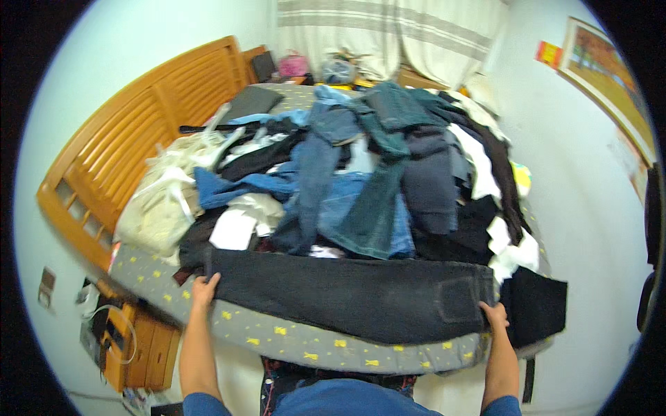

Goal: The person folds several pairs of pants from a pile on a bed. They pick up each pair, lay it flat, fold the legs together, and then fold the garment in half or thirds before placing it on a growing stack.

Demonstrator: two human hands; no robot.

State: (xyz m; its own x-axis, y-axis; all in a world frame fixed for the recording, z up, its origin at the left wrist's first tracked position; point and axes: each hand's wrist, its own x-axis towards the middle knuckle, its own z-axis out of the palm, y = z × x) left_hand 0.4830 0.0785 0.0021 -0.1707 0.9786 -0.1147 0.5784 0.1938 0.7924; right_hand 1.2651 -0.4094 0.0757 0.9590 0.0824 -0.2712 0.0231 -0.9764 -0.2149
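A pair of black jeans (338,294), folded lengthwise, stretches across the near edge of the bed. My left hand (205,289) grips the leg-hem end. At the other end, my right hand (494,315) holds the waistband beside a back pocket. Just right of that hand lies a folded black garment (538,307). Behind the jeans spreads a heap of clothes, with blue denim jeans (317,171), a dark green garment (374,203) and dark navy trousers (427,182) among them.
White plastic hangers (174,182) rest on a cream knitted garment (151,223) at the left. The wooden headboard (151,114) bounds that side. A grey patterned mattress (281,333) shows in front. A wooden bedside cabinet (151,348) stands lower left. Walls and a curtain (343,26) surround the bed.
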